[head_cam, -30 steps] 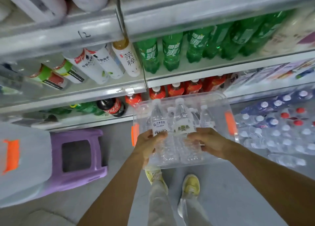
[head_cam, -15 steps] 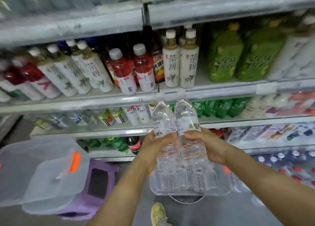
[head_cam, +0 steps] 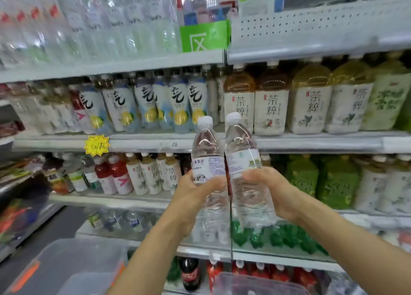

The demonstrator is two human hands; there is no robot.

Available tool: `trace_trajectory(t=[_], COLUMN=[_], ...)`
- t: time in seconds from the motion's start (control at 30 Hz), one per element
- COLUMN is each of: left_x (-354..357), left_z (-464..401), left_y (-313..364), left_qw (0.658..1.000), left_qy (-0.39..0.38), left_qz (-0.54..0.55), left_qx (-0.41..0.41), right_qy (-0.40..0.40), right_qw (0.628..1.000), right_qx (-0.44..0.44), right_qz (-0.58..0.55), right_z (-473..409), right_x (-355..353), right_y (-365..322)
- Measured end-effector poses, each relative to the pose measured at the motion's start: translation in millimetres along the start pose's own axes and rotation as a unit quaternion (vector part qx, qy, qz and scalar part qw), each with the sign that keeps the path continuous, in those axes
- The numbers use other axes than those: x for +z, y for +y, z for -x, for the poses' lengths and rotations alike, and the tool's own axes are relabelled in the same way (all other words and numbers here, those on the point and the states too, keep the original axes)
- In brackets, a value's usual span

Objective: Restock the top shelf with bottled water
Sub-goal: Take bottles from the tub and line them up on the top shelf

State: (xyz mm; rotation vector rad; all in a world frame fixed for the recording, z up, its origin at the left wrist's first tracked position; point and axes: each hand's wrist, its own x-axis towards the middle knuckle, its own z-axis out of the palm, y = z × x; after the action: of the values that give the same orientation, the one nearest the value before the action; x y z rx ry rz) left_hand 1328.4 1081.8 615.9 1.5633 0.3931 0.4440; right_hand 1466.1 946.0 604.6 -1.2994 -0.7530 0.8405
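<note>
a: where were the bottles relative to the top shelf [head_cam: 111, 66]?

b: well below it. your left hand [head_cam: 195, 196] had its fingers curled round the left water bottle [head_cam: 208, 161], your right hand [head_cam: 269, 190] wrapped the right water bottle [head_cam: 242, 159] the same way. both were upright, caps up, touching side by side.

a: how should i have lifted them?

b: my judgement: straight up, bases clearing that shelf's front lip, then forward.

a: any room there?

b: water bottles [head_cam: 89, 21] crowded the shelf; beside them stood a green sign [head_cam: 204, 36]. the view was too blurred to show an open gap.
</note>
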Motion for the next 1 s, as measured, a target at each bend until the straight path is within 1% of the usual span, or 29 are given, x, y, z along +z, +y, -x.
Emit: trace_trajectory(t=[0.2, 0.3, 0.4, 0.47, 0.57, 0.73, 0.93, 1.0], left_x=[-27.5, -45.6, -65.6, -78.9, -98.5, -128.2, -149.7, -153.3], left_z=[-27.1, -48.1, -74.2, -93.7, -123.7, -176.4, -219.2, -226.0], left_y=[69.1, 102.0, 130.7, 145.4, 160.4, 180.8, 200.1, 202.6], left_qw=[0.996, 0.992, 0.985, 0.983, 0.981, 0.978, 0.975, 0.975], left_qy=[0.039, 0.050, 0.066, 0.075, 0.088, 0.071, 0.017, 0.003], left_qz=[-0.009, 0.000, 0.000, 0.000, 0.014, 0.011, 0.037, 0.041], left_qx=[0.078, 0.116, 0.156, 0.170, 0.175, 0.193, 0.217, 0.219], right_qy=[0.095, 0.113, 0.134, 0.150, 0.198, 0.297, 0.373, 0.383], right_qw=[0.990, 0.977, 0.965, 0.955, 0.932, 0.899, 0.863, 0.850], right_qx=[-0.096, -0.168, -0.215, -0.239, -0.276, -0.289, -0.273, -0.274], right_qz=[0.052, 0.063, 0.071, 0.095, 0.124, 0.143, 0.204, 0.235], right_z=[-30.3, -54.8, -85.2, -113.8, -155.0, -232.1, -304.9, -317.0], right_x=[30.7, 43.1, 52.1, 55.1, 62.9, 63.8, 60.8, 59.0], right_y=[-105.7, -149.9, -191.2, -216.0, -247.1, -281.3, -285.2, -284.0])
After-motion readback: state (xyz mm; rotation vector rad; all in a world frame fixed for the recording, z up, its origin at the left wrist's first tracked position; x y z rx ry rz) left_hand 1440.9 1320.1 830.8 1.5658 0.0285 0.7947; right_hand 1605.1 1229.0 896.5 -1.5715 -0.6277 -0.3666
